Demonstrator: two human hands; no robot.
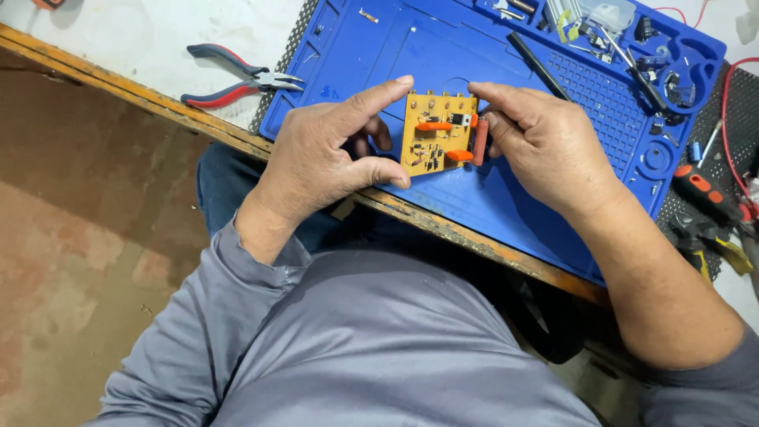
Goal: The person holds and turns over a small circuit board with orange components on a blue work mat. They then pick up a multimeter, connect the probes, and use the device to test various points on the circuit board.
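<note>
A small yellow-orange circuit board (433, 138) with orange capacitors and small black parts is held up over the blue work mat (490, 198). My left hand (328, 154) pinches its left edge between forefinger on top and thumb below. My right hand (538, 142) grips the right edge, its fingers by a reddish-brown cylindrical part (479, 142) on that side.
Red-and-blue handled pliers (237, 79) lie on the white table to the left of the mat. A black rod (538, 65) and small parts in the mat's compartments (632, 39) sit at the back. An orange-handled screwdriver (704, 190) and red wires lie at the right. The wooden table edge (158, 107) runs in front.
</note>
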